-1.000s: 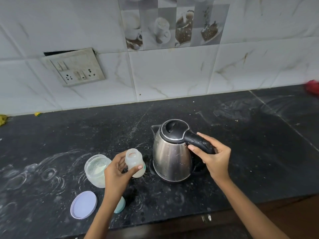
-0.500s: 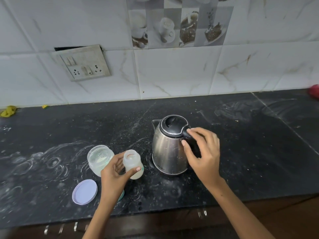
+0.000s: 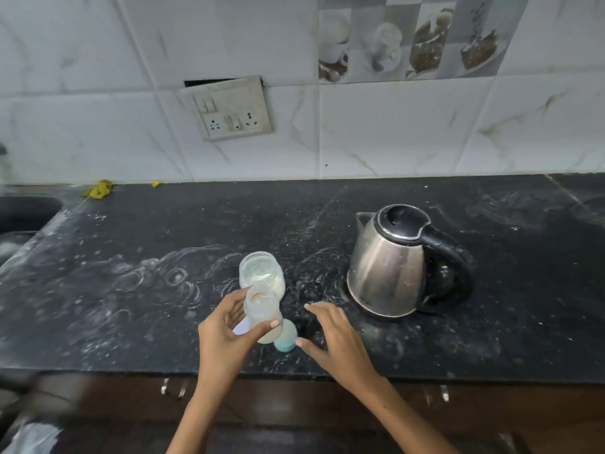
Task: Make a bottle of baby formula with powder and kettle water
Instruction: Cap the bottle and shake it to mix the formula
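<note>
My left hand (image 3: 226,335) grips a small clear baby bottle (image 3: 262,309) with pale liquid in it, its mouth uncovered, held just above the black counter (image 3: 131,290). Behind it stands an uncapped glass jar of white powder (image 3: 260,270). A teal bottle cap (image 3: 285,337) lies on the counter right of the bottle. My right hand (image 3: 330,335) hovers beside that cap with fingers spread, thumb near it, holding nothing. The steel kettle (image 3: 389,267) with black lid and handle stands alone to the right.
A pale lilac jar lid (image 3: 240,327) peeks out behind my left hand. A sink (image 3: 23,214) sits at the far left. A wall socket plate (image 3: 232,108) hangs on the tiled wall. Yellow scraps (image 3: 98,190) lie by the wall. Drawer handles (image 3: 173,386) sit below the counter edge.
My right hand has let go of the kettle handle and moved left and down to the teal cap. The view shifted left; the bottle stays in my left hand.
</note>
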The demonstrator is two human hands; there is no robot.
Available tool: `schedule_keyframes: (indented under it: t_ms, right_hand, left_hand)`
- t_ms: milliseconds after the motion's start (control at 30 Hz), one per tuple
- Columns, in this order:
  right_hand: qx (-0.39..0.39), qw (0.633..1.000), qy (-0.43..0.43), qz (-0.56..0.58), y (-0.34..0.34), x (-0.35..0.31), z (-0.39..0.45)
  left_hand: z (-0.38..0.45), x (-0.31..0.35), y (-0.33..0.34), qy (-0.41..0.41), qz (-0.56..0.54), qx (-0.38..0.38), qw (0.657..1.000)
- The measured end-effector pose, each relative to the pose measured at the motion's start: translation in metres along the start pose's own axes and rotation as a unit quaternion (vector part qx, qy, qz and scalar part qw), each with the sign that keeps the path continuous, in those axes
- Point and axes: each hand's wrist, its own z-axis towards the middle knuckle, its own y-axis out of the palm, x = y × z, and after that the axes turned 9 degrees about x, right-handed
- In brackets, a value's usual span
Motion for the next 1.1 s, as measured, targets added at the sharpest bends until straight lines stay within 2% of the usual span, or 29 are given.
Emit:
schedule_keyframes:
  t_ms: [267,400,467,533,600,667,733,933,1100]
  right_hand:
    - [-0.061,0.998,0.031,0.003,0.05,-0.032,0.002]
    - [-0.043,0.998,0.054,0.007,0.042,-0.019,0.004]
    - [0.018,0.99,0.128,0.062,0.027,-0.01,0.009]
    - [0.077,0.958,0.205,0.184,0.003,-0.009,0.017]
    - [0.092,0.927,0.232,0.281,-0.021,-0.015,0.027]
    - [0.077,0.923,0.221,0.305,-0.037,-0.023,0.033]
    - [0.049,0.937,0.2,0.283,-0.041,-0.028,0.036]
    - [-0.036,0.986,0.121,0.111,-0.034,-0.029,0.036]
    - [-0.111,0.992,0.055,0.001,-0.039,-0.036,0.042]
  left_hand:
    - [-0.001,-0.032,-0.034,-0.013,0.004,-0.01,1.0]
    - [-0.004,-0.044,-0.027,-0.014,-0.008,-0.031,0.999]
    - [-0.003,-0.051,-0.016,-0.014,-0.016,-0.049,0.999]
    - [-0.002,-0.056,-0.002,-0.026,-0.023,-0.068,0.997]
    - [-0.001,-0.061,0.014,-0.036,-0.032,-0.088,0.995]
    - [-0.002,-0.063,0.031,-0.037,-0.043,-0.097,0.994]
    - [-0.005,-0.064,0.045,-0.034,-0.059,-0.103,0.992]
    - [-0.006,-0.072,0.067,-0.022,-0.081,-0.123,0.989]
    - [-0.003,-0.079,0.068,-0.024,-0.066,-0.168,0.983]
